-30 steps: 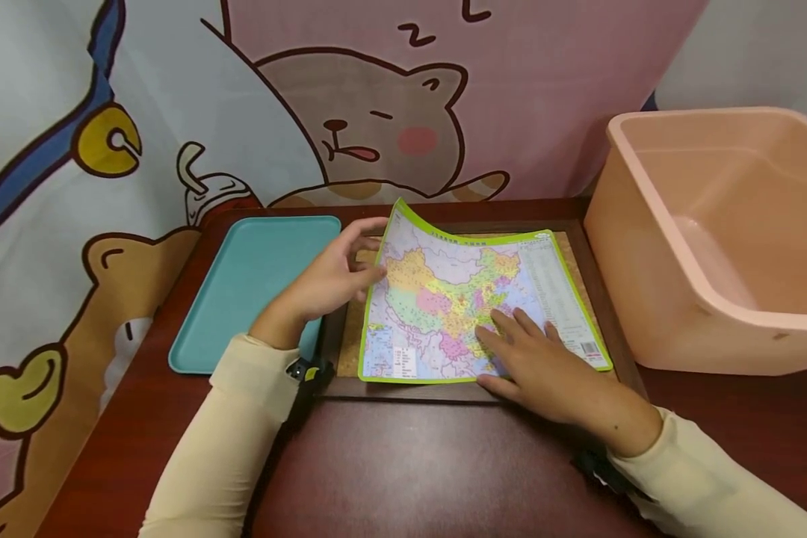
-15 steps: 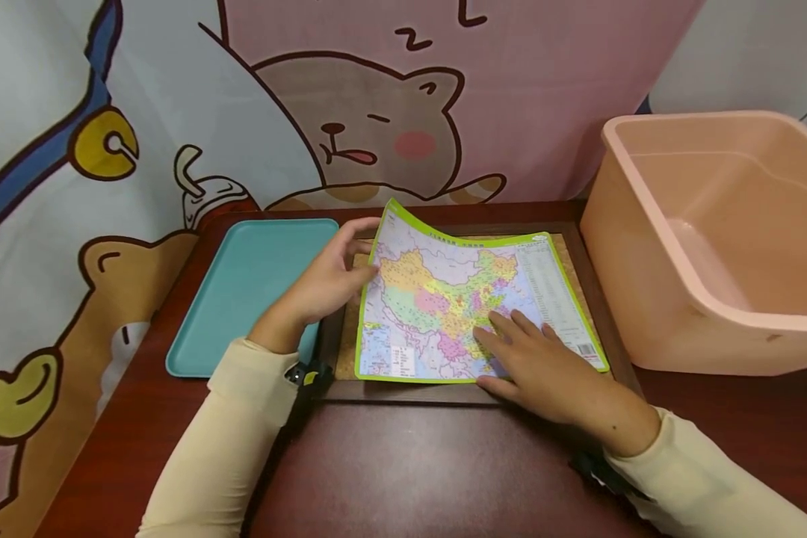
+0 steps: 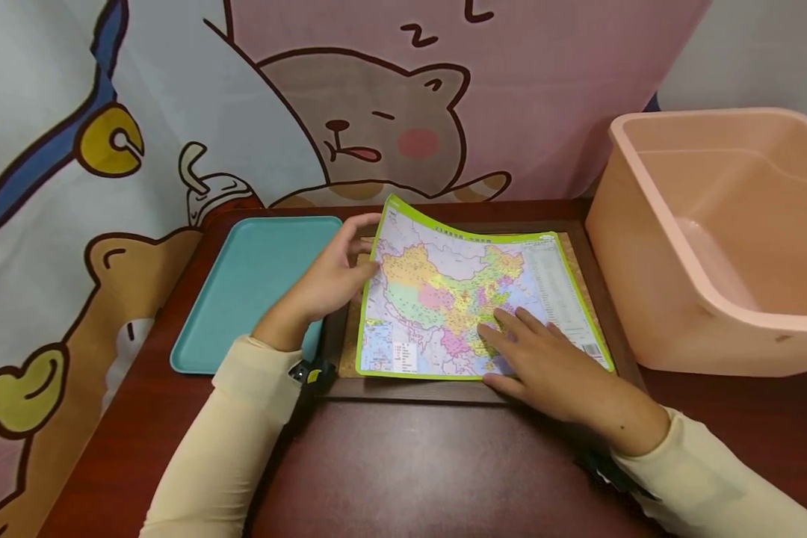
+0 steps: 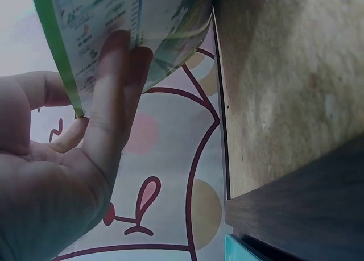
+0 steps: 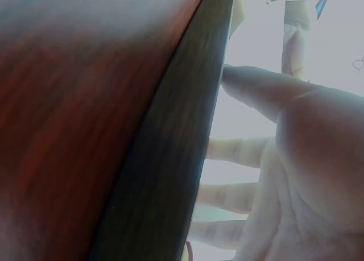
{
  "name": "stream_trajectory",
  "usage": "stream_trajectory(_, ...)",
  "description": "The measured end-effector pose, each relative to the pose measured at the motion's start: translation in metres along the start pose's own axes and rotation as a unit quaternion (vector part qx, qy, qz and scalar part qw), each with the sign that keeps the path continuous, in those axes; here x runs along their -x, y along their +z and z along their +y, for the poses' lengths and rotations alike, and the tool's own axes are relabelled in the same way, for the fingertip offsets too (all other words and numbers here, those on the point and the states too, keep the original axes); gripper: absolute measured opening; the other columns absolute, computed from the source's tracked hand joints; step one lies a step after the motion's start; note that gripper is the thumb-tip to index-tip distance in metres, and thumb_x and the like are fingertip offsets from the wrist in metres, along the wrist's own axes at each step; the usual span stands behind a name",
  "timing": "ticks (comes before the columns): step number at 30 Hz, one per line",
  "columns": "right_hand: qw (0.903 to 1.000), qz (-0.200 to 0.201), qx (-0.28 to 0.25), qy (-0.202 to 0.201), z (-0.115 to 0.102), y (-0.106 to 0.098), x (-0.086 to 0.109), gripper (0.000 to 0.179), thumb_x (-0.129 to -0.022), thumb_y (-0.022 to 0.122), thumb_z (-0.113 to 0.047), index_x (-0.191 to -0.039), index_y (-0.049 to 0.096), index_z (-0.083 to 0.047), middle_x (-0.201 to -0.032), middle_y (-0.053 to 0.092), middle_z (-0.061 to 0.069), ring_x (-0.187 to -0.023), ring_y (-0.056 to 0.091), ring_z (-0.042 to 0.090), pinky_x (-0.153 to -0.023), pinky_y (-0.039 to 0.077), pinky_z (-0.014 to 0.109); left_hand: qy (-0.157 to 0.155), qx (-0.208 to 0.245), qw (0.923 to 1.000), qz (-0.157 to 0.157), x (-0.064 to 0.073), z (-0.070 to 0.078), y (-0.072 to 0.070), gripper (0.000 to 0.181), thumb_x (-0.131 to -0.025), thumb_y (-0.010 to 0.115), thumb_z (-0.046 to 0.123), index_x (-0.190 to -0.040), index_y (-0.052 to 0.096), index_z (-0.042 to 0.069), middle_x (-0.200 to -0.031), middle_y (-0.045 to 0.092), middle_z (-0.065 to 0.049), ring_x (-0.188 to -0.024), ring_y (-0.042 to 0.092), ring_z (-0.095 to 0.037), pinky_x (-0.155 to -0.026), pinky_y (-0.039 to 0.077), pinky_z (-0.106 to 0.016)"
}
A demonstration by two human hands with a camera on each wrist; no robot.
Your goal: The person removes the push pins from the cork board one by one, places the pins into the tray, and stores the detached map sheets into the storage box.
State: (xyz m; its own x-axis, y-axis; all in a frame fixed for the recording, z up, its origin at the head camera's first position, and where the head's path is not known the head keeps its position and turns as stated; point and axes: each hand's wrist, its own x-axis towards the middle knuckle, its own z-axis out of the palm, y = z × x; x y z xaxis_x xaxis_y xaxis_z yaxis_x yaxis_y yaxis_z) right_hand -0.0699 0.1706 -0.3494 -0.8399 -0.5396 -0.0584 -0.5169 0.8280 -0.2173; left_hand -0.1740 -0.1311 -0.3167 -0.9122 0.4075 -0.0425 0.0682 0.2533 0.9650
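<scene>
A map sheet (image 3: 417,288) with a lime-green border lies over a cork board (image 3: 352,340) in a dark wooden frame (image 3: 410,389). Its left side curves up off the board, with the upper left corner highest. My left hand (image 3: 332,280) pinches that left edge, thumb on the printed face and fingers behind. The left wrist view shows those fingers against the sheet's printed back (image 4: 96,22). On the lower right part of the map rests my right hand (image 3: 548,370), fingers spread. In the right wrist view its palm (image 5: 307,158) is beside the frame's edge.
A teal tray (image 3: 242,299) lies left of the frame, partly behind the left arm. To the right stands a large pink plastic tub (image 3: 652,299). The reddish-brown table (image 3: 403,471) meets a cartoon-printed cloth (image 3: 531,97) at the back.
The map's raised left side has shifted slightly left and away from me, along with my left hand. My right hand stays on the map in nearly the same place.
</scene>
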Motion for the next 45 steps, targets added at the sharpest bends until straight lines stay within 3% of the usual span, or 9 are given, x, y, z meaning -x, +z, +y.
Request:
stream_trajectory(9, 0.9999, 0.006, 0.014, -0.005, 0.000, -0.003, 0.000, 0.062, -0.096, 0.064, -0.046, -0.147, 0.049, -0.013, -0.153, 0.044, 0.019, -0.137, 0.043, 0.049, -0.098, 0.039, 0.073, 0.003, -0.001, 1.0000, -0.002, -0.001, 0.001, -0.002, 0.060, -0.102, 0.044, 0.001, -0.153, 0.027, 0.028, -0.140, 0.051, -0.018, -0.100, 0.067, -0.034, -0.069, 0.060, -0.044)
stream_trajectory(13, 0.9997, 0.009, 0.023, -0.004, 0.000, -0.004, 0.001, 0.062, -0.096, 0.064, -0.046, -0.146, 0.050, -0.014, -0.152, 0.045, 0.019, -0.136, 0.044, 0.050, -0.099, 0.040, 0.072, 0.005, 0.009, 0.9999, -0.005, -0.002, 0.001, -0.003, 0.060, -0.103, 0.043, 0.001, -0.153, 0.026, 0.028, -0.139, 0.053, -0.018, -0.097, 0.068, -0.034, -0.065, 0.060, -0.040)
stream_trajectory(26, 0.9971, 0.058, 0.041, -0.026, -0.003, -0.007, 0.005, 0.059, -0.093, 0.068, -0.044, -0.144, 0.053, -0.017, -0.150, 0.047, 0.017, -0.134, 0.044, 0.054, -0.099, 0.040, 0.071, 0.003, 0.008, 0.9999, -0.007, -0.002, 0.001, -0.003, 0.060, -0.104, 0.043, 0.001, -0.153, 0.026, 0.030, -0.136, 0.057, -0.018, -0.094, 0.069, -0.034, -0.063, 0.060, -0.041)
stream_trajectory(35, 0.9932, 0.083, 0.061, -0.053, -0.001, -0.010, 0.009, 0.063, -0.090, 0.071, -0.044, -0.143, 0.052, -0.015, -0.148, 0.049, 0.019, -0.129, 0.051, 0.047, -0.100, 0.042, 0.065, 0.005, 0.021, 0.9997, -0.015, -0.002, 0.002, -0.003, 0.060, -0.103, 0.042, 0.001, -0.153, 0.025, 0.031, -0.134, 0.056, -0.020, -0.097, 0.070, -0.037, -0.068, 0.061, -0.048)
stream_trajectory(45, 0.9910, 0.099, 0.071, -0.056, -0.008, -0.028, 0.015, 0.063, -0.090, 0.071, -0.043, -0.145, 0.053, -0.017, -0.149, 0.049, 0.019, -0.130, 0.051, 0.047, -0.107, 0.039, 0.061, 0.005, 0.023, 0.9996, -0.012, -0.001, -0.001, -0.002, 0.060, -0.103, 0.041, 0.001, -0.153, 0.025, 0.030, -0.136, 0.055, -0.019, -0.096, 0.069, -0.036, -0.066, 0.061, -0.048)
